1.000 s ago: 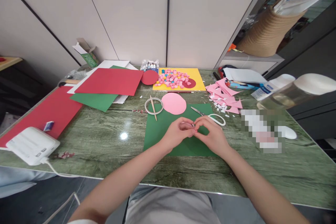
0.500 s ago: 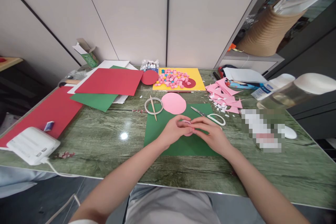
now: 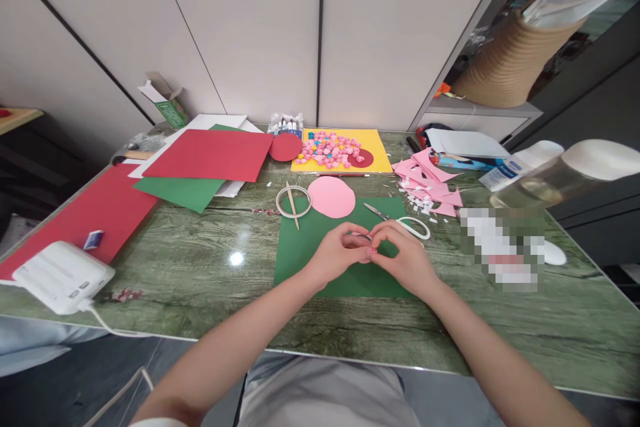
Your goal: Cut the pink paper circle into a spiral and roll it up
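Observation:
Above the green sheet [image 3: 320, 273], my left hand [image 3: 340, 253] and my right hand [image 3: 403, 257] meet at the fingertips, both closed on a small pink paper piece [image 3: 365, 259], which the fingers partly hide. Just behind my hands lies a large pink paper circle [image 3: 331, 197], overlapping the sheet's back edge. White-handled scissors [image 3: 414, 227] rest beside my right hand, blades pointing back left. A ring [image 3: 293, 202] and a thin wooden stick [image 3: 292, 205] lie at the sheet's back left corner.
Pink crumpled balls [image 3: 330, 150] cover a yellow sheet [image 3: 377, 140] at the back. Pink scraps [image 3: 430, 180] are to its right. Red sheets [image 3: 207, 153] lie left, near a white power adapter [image 3: 64, 278]. A clear bottle [image 3: 545, 180] stands right.
The fingers of both my hands have shifted slightly to the right and bent more around the small pink piece, which shows less and is turned to a different angle.

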The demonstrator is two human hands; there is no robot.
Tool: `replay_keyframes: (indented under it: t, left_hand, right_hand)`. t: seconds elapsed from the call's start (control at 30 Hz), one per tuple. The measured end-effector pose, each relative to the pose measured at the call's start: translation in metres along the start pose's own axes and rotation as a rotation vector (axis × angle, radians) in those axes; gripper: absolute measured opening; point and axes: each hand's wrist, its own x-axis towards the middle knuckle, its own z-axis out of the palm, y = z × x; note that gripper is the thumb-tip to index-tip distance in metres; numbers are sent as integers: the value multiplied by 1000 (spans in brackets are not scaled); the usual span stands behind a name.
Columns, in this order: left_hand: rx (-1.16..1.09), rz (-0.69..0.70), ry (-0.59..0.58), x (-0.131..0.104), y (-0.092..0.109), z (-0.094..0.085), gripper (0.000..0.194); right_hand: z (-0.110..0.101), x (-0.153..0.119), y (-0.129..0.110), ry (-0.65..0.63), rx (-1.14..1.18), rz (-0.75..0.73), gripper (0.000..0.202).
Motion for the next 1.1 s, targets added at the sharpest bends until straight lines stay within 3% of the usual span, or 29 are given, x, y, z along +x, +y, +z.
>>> replay_keyframes:
  t: [0.17,0.43,0.53,0.83,1.1]
  left_hand:
    - [-23,0,48,0,4,-2,35]
    - [23,-42,69,0,10,-4,34]
    - [27,-36,64,1,8,-4,33]
    - [-37,-24,14,-1,5,0,33]
    - [-57,-9,-6,1,-1,-1,35]
  right_hand:
    - [-2,0,2,25,-9,-38,4]
    - [-4,0,5,-44,41,-149,23]
    - [-2,-1,6,-61,47,-134,22]
    - [-1,0,3,49,-6,-74,1]
    - [-1,0,-1,17,-6,-35,9]
